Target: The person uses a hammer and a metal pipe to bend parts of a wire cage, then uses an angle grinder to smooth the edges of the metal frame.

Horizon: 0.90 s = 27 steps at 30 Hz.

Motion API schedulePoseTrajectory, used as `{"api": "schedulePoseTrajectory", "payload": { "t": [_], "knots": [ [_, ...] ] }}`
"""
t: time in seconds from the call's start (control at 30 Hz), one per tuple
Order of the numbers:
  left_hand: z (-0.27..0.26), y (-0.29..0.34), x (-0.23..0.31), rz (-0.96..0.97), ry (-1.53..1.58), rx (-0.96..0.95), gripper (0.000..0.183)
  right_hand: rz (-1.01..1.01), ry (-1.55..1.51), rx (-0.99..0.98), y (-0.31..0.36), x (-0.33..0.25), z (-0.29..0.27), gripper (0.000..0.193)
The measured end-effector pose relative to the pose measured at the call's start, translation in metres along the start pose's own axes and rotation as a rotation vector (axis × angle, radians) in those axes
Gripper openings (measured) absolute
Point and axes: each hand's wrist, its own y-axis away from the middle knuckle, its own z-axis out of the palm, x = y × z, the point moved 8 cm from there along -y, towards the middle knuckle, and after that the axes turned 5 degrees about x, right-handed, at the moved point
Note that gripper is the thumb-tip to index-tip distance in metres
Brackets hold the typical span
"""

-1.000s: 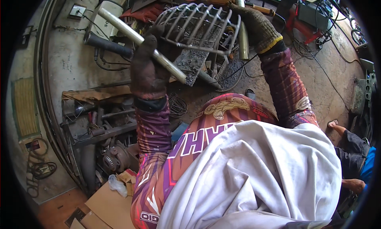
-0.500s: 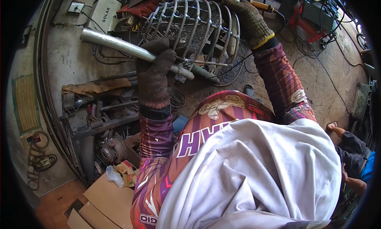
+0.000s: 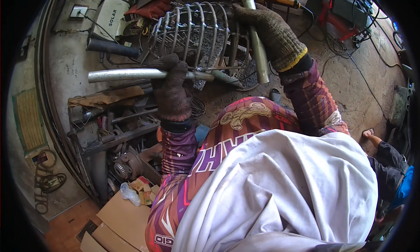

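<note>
My left hand [image 3: 173,92], in a dark, dirty knit glove, is closed around a silver metal pipe [image 3: 116,75] that lies nearly level. A cage of curved, welded metal rods [image 3: 192,29] extends beyond it, between my hands. My right hand [image 3: 275,35], in a brown knit glove with a yellow cuff edge, is closed against a second metal pipe [image 3: 261,62], which slants toward me. Its fingertips are partly hidden behind that pipe. How the pipes join the cage cannot be made out.
A rack of scrap metal [image 3: 118,138] stands at left, with cardboard [image 3: 124,215] nearer. A grey-white box [image 3: 110,18] is by the wall. An orange-handled tool [image 3: 280,0] lies beyond my right hand, with black cables [image 3: 350,44] at right. Another person's leg [image 3: 385,158] shows far right.
The left pipe's outer end has swung down toward me, bringing it nearly level. The right pipe has tilted, its lower end coming closer. The cage has shifted slightly left.
</note>
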Motion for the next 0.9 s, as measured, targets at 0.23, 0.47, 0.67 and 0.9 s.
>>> {"api": "schedulePoseTrajectory", "payload": {
  "t": [0.23, 0.47, 0.67, 0.9],
  "knots": [
    [0.007, 0.003, -0.002, -0.09, 0.08, -0.041, 0.033, -0.04, -0.129, -0.147, -0.009, 0.005, 0.002, 0.03],
    [0.021, 0.017, 0.016, -0.141, 0.186, -0.119, 0.035, -0.056, -0.215, -0.215, -0.012, 0.006, -0.001, 0.031],
    [0.025, 0.029, 0.011, -0.178, 0.134, -0.123, 0.036, -0.066, -0.274, -0.252, -0.018, 0.004, -0.003, 0.031],
    [0.017, 0.033, 0.01, -0.199, 0.118, -0.268, 0.04, -0.046, -0.412, -0.277, -0.021, 0.003, -0.008, 0.035]
  ]
}}
